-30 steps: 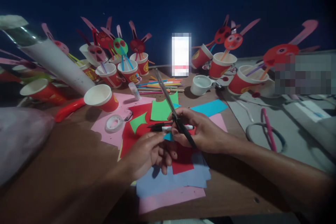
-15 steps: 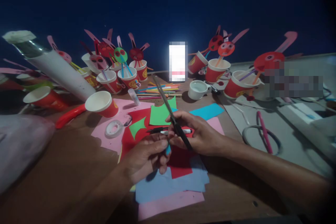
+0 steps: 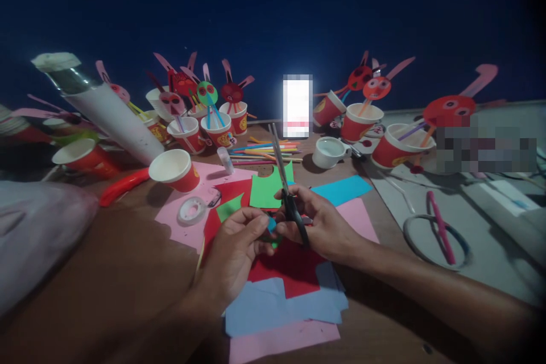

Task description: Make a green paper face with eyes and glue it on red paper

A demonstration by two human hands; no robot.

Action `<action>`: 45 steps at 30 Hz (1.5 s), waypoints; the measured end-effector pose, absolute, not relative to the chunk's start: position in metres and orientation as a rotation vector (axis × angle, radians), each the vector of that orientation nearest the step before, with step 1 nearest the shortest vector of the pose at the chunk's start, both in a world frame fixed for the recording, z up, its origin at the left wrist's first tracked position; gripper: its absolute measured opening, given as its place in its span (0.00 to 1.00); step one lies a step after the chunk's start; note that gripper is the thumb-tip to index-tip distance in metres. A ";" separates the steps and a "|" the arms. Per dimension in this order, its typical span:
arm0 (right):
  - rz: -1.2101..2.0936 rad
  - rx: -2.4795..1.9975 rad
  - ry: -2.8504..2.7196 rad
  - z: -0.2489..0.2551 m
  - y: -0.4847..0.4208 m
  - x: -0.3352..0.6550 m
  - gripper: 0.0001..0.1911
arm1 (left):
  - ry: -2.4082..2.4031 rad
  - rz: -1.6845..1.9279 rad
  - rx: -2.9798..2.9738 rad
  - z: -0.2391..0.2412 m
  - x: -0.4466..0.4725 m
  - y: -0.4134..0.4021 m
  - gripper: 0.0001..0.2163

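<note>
You are pinching a small blue paper scrap [image 3: 272, 224] between the thumb and fingertips of your left hand [image 3: 237, 245], fingers curled in tight around it, just above the red sheet [image 3: 294, 266] at the near middle of the worktop [image 3: 123, 273]. Your right hand [image 3: 321, 226] is closing around the black handles of the scissors [image 3: 281, 170], fingers through the loops. The blades are pointing toward the far side and appear to be lying together, though the dim light is making that hard to confirm. The two hands are meeting over the scrap, fingertips touching or nearly so. The red sheet is lying on a light blue sheet [image 3: 277, 308], which is overlapping a pink sheet [image 3: 281, 342] at the near edge. A green sheet [image 3: 265, 192] with notched edges is lying just beyond your hands, and a bright blue sheet [image 3: 340, 189] is lying to its right. A tape roll [image 3: 191, 210] is resting on pink paper to the left, with a red paper cup [image 3: 176, 169] lying on its side just beyond it. A glue stick [image 3: 225, 160] and a row of coloured sticks [image 3: 264, 151] are lying farther back, a white cup [image 3: 330, 152] is standing to their right, and a glowing screen [image 3: 297, 105] is standing upright at the far middle.
</note>
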State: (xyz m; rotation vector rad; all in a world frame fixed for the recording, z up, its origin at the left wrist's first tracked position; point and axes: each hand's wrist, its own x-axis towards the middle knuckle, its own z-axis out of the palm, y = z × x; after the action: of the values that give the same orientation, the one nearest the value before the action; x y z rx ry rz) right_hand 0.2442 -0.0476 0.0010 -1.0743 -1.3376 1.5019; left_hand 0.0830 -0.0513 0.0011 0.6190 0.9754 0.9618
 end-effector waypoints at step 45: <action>1.612 -1.121 -1.284 0.000 -0.044 0.247 0.20 | 1.065 0.865 0.820 -0.001 0.084 -0.052 0.15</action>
State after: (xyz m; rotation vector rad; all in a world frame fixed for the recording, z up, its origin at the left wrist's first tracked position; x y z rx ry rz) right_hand 0.2473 -0.0438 -0.0003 -1.1215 -1.2838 1.6118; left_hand 0.0843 -0.0518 -0.0008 0.8197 1.0650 0.8650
